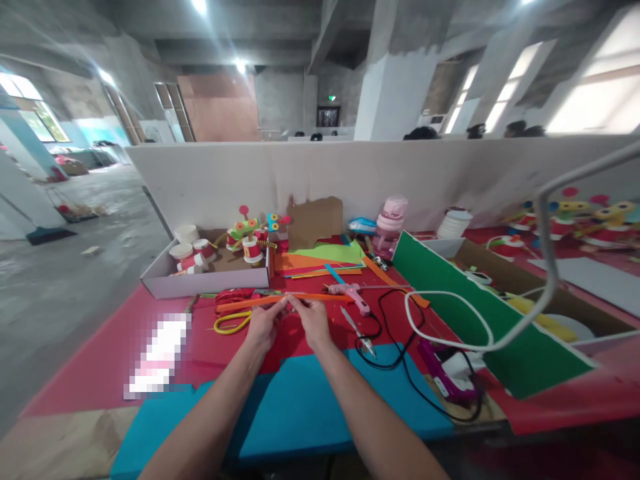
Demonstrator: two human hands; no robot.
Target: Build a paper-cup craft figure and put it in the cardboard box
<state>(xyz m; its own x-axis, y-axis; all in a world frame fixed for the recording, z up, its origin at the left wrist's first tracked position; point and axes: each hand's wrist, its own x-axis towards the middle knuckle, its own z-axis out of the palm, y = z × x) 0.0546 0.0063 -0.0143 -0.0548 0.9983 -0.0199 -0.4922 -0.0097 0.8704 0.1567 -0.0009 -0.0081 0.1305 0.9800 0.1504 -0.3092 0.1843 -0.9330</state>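
Note:
My left hand [263,327] and my right hand [314,321] meet fingertip to fingertip above the red tabletop. Both pinch a long, thin orange strip [236,305], which runs sideways past each hand. Whether it is paper or foam I cannot tell. Beside my left hand lie scissors with yellow handles [218,326], partly hidden by it. A pink hot glue gun [353,295] rests just right of my right hand. Nearer to me is a slim, pointed metallic tool [361,335]. Under my forearms spreads a blue sheet [295,407].
An open box [210,285] with paper cups and cup figures stands back left. Coloured sheets [335,251] lie behind my hands. On the right are a green-sided box [450,300], a white curved tube [547,247], black cables and a purple power strip [443,377]. A white partition [320,167] closes the back.

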